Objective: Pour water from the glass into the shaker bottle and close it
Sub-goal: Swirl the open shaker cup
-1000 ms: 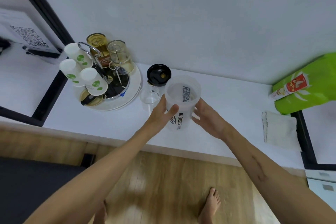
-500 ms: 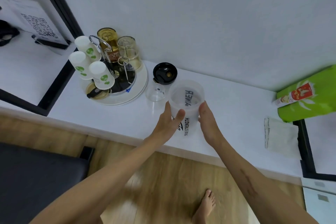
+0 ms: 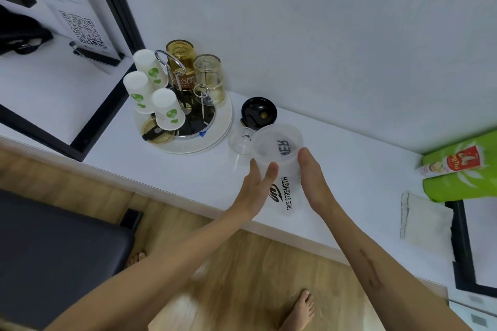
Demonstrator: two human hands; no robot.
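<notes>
A translucent shaker bottle [image 3: 282,166] printed "TRUE STRENGTH" stands uncapped on the white counter [image 3: 188,177]. My left hand [image 3: 255,191] rests against its left side with fingers apart. My right hand [image 3: 313,183] presses flat on its right side. Just behind and left of the bottle stands a small clear glass [image 3: 240,140]. The bottle's black lid [image 3: 258,111] lies upside down near the wall behind the glass.
A round white tray [image 3: 185,142] at the left holds several inverted cups and glasses on a metal rack. A folded white cloth [image 3: 422,217] and a green bag [image 3: 462,166] lie at the right. A stand with a QR code [image 3: 83,32] sits far left.
My right hand has closed in from slightly apart to flat against the bottle's side. The left hand stays on the bottle. The view has shifted a little.
</notes>
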